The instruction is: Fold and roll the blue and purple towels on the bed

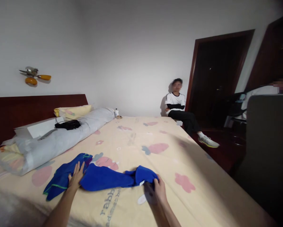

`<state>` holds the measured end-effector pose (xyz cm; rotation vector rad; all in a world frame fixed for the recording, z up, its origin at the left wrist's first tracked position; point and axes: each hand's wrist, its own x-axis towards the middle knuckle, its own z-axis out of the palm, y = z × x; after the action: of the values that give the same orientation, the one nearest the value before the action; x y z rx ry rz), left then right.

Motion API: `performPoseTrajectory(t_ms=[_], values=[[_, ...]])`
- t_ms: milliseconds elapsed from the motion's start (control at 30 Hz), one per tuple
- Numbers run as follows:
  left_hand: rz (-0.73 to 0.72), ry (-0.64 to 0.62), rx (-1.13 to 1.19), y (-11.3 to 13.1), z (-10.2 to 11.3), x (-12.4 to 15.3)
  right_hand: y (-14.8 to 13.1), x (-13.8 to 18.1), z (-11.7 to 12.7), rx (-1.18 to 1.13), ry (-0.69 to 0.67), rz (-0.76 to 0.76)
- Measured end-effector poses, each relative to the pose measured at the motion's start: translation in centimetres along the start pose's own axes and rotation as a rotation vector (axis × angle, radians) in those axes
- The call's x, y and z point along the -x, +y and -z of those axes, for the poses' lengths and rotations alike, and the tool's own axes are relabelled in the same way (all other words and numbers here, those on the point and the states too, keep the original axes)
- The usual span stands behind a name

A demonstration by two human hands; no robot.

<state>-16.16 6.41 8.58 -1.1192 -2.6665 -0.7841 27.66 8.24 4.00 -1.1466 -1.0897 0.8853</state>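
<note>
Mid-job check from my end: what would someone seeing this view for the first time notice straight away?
Most likely the bright blue cloth across the near part of the pale patterned bedsheet, its right end gripped by the right hand, with the left hand spread on green-edged blue fabric. Next, perhaps, the person in white seated beyond the bed, beside the dark door.

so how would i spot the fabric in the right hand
On the patterned bed's near part, find the right hand. It holds plain blue fabric with a small white patch; unlike the blue cloth under the left hand, it shows no green lines.
</note>
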Motion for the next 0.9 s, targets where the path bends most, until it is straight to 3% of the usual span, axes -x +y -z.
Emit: performPoseTrajectory(t_ms=[133, 233, 367, 500, 633, 767, 900], values=[[-0.417, -0.006, -0.147, -0.6, -1.8, 1.9, 0.7, -1.2, 6.4, 0.054, 0.032, -0.032], [-0.525, -0.050, -0.115, 0.9, -3.7, 5.1, 0.9, -1.1, 9.5, 0.137, 0.010, -0.087], [-0.552, -0.333, -0.001, 4.7, -5.7, 9.4, 0.6, -1.1, 12.3, 0.239, 0.051, -0.126], [-0.601, -0.358, 0.035, 7.0, -6.2, 12.0, 0.0, -1.4, 16.2, 0.276, 0.216, -0.153], [-0.706, -0.402, 0.131, 6.5, -5.5, 14.1, -0.1, -1.0, 21.3, 0.337, 0.433, -0.229], [-0.704, -0.464, 0.249, 4.8, -4.3, 15.2, -0.1, 0.1, 25.5, 0.438, 0.468, -0.285], [-0.563, -0.374, 0.189, 4.6, -3.4, 13.6, -0.8, 0.4, 26.0, 0.685, 0.388, -0.039]])
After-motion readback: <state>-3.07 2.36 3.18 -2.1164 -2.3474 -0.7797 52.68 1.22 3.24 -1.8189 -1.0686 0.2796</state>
